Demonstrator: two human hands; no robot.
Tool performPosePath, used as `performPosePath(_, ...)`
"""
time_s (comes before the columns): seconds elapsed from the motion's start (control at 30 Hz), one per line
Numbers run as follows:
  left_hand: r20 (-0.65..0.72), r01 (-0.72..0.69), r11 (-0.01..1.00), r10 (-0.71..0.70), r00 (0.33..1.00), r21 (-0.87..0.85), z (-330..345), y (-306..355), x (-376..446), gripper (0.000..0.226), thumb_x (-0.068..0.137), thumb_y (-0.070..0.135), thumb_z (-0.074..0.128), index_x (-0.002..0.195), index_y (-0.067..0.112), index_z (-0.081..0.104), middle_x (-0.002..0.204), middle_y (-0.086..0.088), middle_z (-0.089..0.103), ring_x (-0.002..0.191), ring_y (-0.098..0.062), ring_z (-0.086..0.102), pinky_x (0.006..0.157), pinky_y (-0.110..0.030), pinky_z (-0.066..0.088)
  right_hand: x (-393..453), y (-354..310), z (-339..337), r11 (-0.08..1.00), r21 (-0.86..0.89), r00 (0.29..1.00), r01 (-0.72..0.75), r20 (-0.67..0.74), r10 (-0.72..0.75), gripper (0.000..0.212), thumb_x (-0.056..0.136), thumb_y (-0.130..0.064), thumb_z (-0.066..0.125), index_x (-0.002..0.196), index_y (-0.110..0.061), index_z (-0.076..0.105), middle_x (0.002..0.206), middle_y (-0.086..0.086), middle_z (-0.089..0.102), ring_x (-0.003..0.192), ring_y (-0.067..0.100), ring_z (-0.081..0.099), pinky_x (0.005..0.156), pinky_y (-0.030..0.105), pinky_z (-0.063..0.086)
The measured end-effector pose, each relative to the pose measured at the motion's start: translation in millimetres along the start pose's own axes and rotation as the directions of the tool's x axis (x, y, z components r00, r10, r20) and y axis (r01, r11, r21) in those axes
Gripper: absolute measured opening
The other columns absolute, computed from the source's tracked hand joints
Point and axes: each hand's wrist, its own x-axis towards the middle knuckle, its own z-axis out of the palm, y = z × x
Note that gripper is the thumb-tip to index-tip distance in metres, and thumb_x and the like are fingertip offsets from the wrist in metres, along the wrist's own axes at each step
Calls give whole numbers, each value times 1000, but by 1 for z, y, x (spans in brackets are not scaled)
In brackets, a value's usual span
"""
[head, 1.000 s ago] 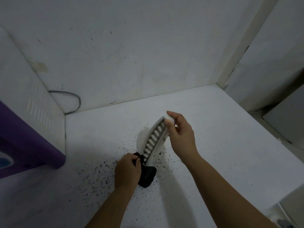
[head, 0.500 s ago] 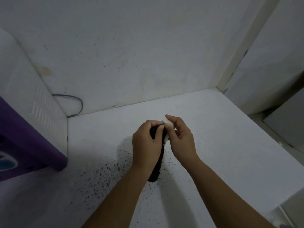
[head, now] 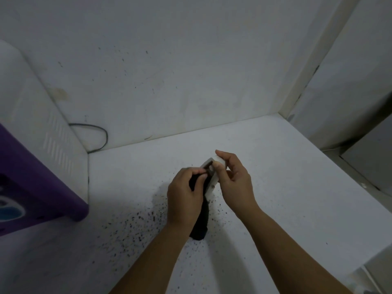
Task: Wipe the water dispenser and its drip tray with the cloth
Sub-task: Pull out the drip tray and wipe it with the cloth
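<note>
Currently, drip-tray wiping: right hand [head: 234, 183] pinches the white slotted plastic drip tray [head: 212, 177] at its top end; left hand [head: 184, 196] grips the black cloth [head: 200, 221] against its slots. Next: stroke downward, tray held steady

- I wore the single camera on my head; it looked forward and steeply down at the white floor [head: 265, 177], so there was no second view to share anything with.
- It sat close: my forearms came up from the bottom edge, and my left hand [head: 186, 196] and right hand [head: 235, 183] met near the middle of the picture.
- Beyond my hands, the wall [head: 169, 71] filled the upper half.
- The water dispenser [head: 42, 145] was cut off by the left edge, well left of my hands.
- The wide lens bent the wall corner at upper right.
</note>
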Motion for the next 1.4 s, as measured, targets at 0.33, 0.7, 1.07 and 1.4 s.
performPosePath(0.33, -132, 527, 830, -510, 850, 185, -57, -94, -47, 13, 87, 15, 65, 99, 12, 69, 98, -8, 70, 84, -20, 62, 74, -29, 50, 9, -32, -3, 999, 38, 952, 0, 304, -12, 48, 74, -14, 71, 110, -43, 60, 95, -2, 65, 84, 16, 66, 73, 27, 59)
performPosePath(0.7, 4, 561, 823, -564, 826, 90, -75, -88, -21, 24, 96, 16, 49, 111, 17, 67, 114, -5, 67, 102, -22, 61, 91, -32, 50, -7, -56, 5, 977, -90, 776, 191, 624, -94, 33, 57, -12, 67, 88, -24, 68, 91, -9, 68, 88, 9, 65, 77, 37, 58)
performPosePath(1.07, 85, 407, 913, -407, 909, 15, -81, -70, -32, 42, 88, -6, 46, 110, 23, 67, 112, 6, 66, 102, -9, 60, 85, -18, 49, -11, -59, 4, 939, -161, 662, 303, 745, -85, 39, 59, -3, 74, 87, -29, 67, 92, -10, 68, 88, 10, 65, 78, 42, 57)
performPosePath(1.4, 291, 220, 973, -192, 937, -64, -96, -51, -32, 21, 85, 22, 70, 104, 25, 63, 97, 5, 71, 93, -14, 67, 79, -35, 58, 0, -64, 15, 996, 68, 777, 55, 624, -86, 48, 72, 4, 70, 107, -29, 67, 119, -10, 64, 115, 5, 57, 95, 26, 51)
